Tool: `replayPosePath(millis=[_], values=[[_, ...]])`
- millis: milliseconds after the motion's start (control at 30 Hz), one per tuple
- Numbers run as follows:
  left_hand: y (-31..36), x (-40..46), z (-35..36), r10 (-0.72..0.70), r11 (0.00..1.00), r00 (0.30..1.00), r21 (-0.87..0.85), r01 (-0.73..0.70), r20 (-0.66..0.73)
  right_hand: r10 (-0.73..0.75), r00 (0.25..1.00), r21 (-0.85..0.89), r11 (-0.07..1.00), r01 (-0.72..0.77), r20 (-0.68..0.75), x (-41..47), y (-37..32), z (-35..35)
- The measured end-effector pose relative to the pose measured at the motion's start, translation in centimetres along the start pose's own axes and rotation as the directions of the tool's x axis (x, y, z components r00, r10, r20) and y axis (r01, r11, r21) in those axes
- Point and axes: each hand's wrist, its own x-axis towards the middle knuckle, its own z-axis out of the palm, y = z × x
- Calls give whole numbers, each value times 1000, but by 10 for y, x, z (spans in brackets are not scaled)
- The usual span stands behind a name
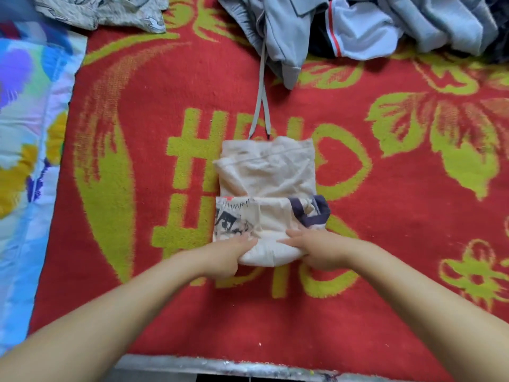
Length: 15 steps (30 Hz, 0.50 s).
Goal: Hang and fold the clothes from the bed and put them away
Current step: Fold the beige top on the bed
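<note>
A cream T-shirt [267, 175] with a black-and-white printed face and a dark purple collar lies folded into a small rectangle in the middle of the red blanket [165, 92]. My left hand [228, 253] grips the near left end of its rolled lower edge. My right hand [316, 249] holds the near right end of the same roll, fingers pressed into the cloth. Both forearms reach in from the bottom of the view.
Unfolded clothes lie along the far edge: a grey hooded garment [278, 31] with long drawstrings, a pale shirt with a red stripe [360, 37] and a patterned grey cloth [104, 9]. A floral quilt [27, 128] lies at the left. The metal bed edge [248, 368] runs along the bottom.
</note>
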Motion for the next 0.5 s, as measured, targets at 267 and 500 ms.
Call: replayPosePath(millis=[267, 500], values=[[-34, -3, -132, -115, 813, 992, -579, 67, -47, 150, 979, 468, 881, -68, -141, 6, 36, -121], [-22, 65, -107, -240, 954, 499, -107, 281, -833, 393, 644, 252, 919, -305, -656, 88, 17, -100]])
